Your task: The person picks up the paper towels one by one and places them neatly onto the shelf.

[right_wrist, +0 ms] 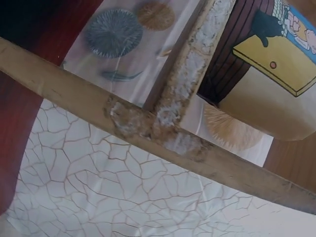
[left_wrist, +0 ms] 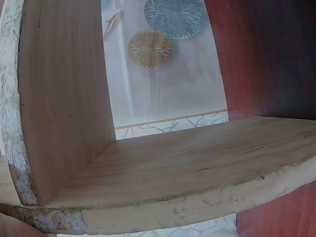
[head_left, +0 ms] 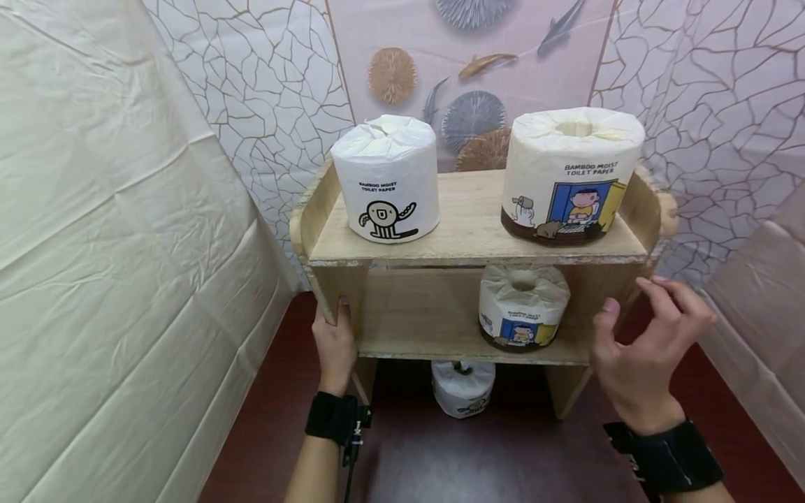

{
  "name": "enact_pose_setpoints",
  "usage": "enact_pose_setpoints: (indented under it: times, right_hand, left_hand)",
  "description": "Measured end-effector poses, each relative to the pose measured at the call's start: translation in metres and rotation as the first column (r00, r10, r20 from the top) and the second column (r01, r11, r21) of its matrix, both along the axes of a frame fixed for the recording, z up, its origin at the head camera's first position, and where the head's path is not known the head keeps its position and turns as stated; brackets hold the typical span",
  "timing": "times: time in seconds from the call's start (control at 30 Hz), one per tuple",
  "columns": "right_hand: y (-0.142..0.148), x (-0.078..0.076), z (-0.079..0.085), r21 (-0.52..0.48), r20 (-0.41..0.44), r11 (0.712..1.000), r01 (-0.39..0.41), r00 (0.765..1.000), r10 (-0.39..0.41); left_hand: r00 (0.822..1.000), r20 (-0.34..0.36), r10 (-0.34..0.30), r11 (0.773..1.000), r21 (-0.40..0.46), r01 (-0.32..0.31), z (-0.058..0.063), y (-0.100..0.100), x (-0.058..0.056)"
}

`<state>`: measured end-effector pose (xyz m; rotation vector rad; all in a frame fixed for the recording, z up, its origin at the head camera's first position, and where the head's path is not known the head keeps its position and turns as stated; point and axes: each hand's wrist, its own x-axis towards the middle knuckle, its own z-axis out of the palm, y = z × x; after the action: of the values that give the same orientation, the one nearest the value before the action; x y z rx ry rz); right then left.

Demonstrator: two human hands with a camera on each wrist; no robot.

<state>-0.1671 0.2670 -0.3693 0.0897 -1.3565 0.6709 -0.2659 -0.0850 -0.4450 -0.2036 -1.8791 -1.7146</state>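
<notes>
- Head view: shelf (head_left: pixel 472 216) holds two top rolls (head_left: pixel 385 175), one middle roll (head_left: pixel 522 311); bottom roll (head_left: pixel 464 391) sits beneath.
- Left hand (head_left: pixel 336 346): fingers grip shelf's side.
- Right hand (head_left: pixel 648 349): fingers parted.

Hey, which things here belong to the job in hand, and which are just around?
Likely the job:
shelf, gripped by the left hand, with the right hand near its other side
top left roll
top right roll
middle roll
bottom roll

Probably just around:
patterned backdrop
pale sheet
floor
</notes>
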Motion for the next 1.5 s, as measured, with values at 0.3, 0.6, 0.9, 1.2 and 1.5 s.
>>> enact_pose_setpoints:
  times: [0.3,0.6,0.9,1.2,1.5]
  right_hand:
    - [0.004,-0.010,-0.003,-0.114,0.010,0.993,-0.015,1.000,0.017]
    - [0.009,-0.022,-0.011,-0.228,0.060,0.970,-0.084,0.993,0.100]
    - [0.002,-0.030,-0.023,-0.302,-0.073,0.927,-0.223,0.975,0.210]
    - [0.006,-0.027,-0.052,-0.333,-0.034,0.917,-0.221,0.974,0.223]
    - [0.016,-0.029,-0.081,-0.322,0.025,0.923,-0.213,0.972,0.233]
  left_hand:
    - [1.000,-0.001,0.017,1.000,0.001,-0.017,-0.001,0.000,0.000]
    - [1.000,-0.017,-0.007,1.000,0.025,0.007,-0.003,0.001,-0.002]
    - [1.000,-0.024,0.014,1.000,-0.002,-0.014,-0.001,-0.002,-0.003]
    - [1.000,0.002,0.005,1.000,-0.009,-0.005,-0.003,-0.002,-0.001]
    - [1.000,-0.008,0.013,1.000,-0.001,-0.013,-0.003,0.000,-0.002]
